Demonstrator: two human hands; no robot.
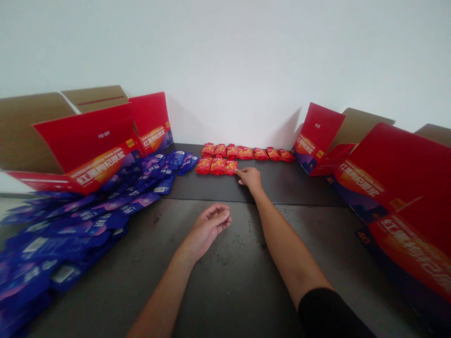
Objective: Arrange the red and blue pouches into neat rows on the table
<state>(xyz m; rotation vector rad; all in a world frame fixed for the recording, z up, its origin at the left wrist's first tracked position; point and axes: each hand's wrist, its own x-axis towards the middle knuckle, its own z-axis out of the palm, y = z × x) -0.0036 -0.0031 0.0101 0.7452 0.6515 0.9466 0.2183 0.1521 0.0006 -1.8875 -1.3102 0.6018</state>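
Observation:
My right hand (249, 179) reaches far forward over the dark table (225, 263), fingers curled, its fingertips touching the rightmost red sachet (231, 167) of a short front row. Behind that row lies a longer row of red sachets (246, 152) against the wall. My left hand (210, 224) rests on the table nearer to me, palm up, fingers loosely curled, holding nothing.
A large heap of blue sachets (81, 220) spreads along the left side. An open red carton (84, 145) lies on its side at the left. More red cartons (322, 141) (398, 197) lie at the right. A white wall stands behind.

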